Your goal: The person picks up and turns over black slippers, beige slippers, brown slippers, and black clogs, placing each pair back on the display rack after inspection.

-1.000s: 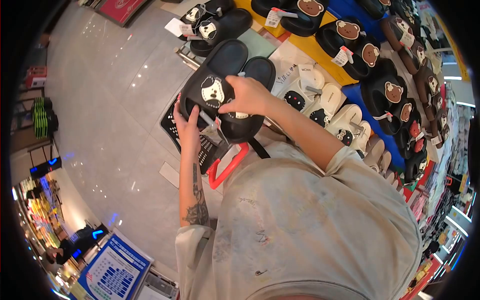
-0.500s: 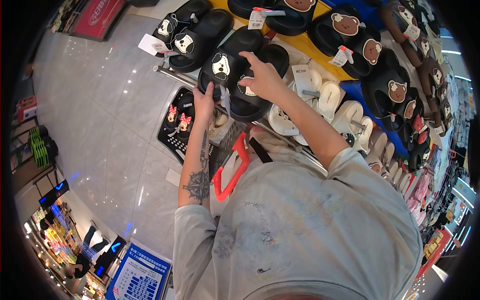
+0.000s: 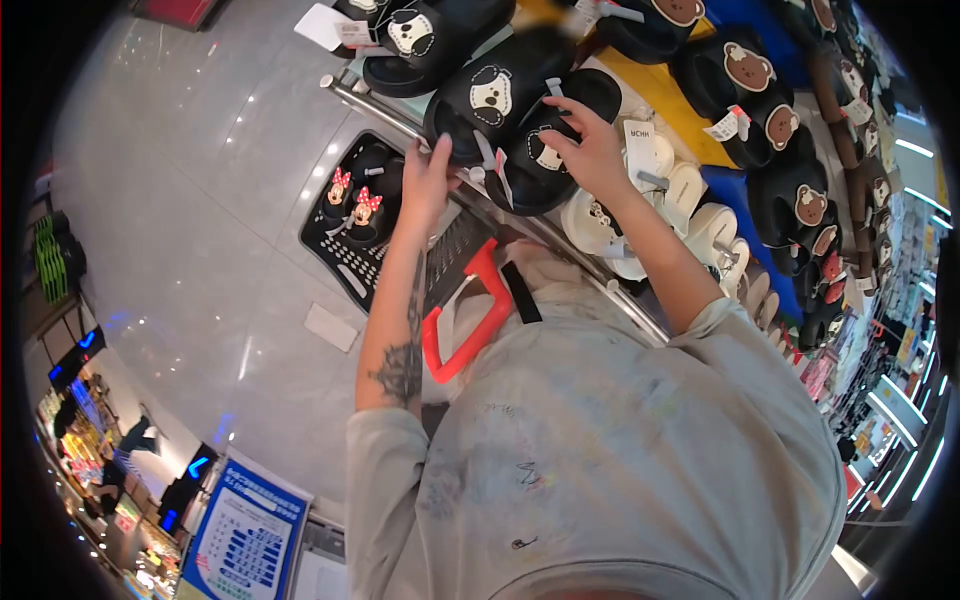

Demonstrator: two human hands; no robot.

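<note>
A pair of black slippers with white dog badges [image 3: 491,95] lies at the front edge of the rack. My left hand [image 3: 425,185] is right at the toe edge of the left slipper, thumb and fingers apart. Over the strap of the right slipper, my right hand [image 3: 592,152] has its thumb and index finger spread, near the small grey hanger. A paper tag [image 3: 502,178] hangs at the slippers' front. Below my left hand, a dark shopping basket [image 3: 362,287] with a red handle [image 3: 487,325] holds black slippers with red-bow mouse figures [image 3: 366,210].
More black dog slippers [image 3: 411,34] sit at the rack's left end. White slippers [image 3: 600,225] and black bear-badge slippers [image 3: 748,68] fill the right side. A metal rail [image 3: 375,106] runs along the rack's front. Grey tiled floor [image 3: 215,210] spreads left, with a blue sign [image 3: 245,525] below.
The view has shifted, so the rack appears higher and further right. My right hand has drawn back slightly across the strap, and my left hand has slid back from the toe.
</note>
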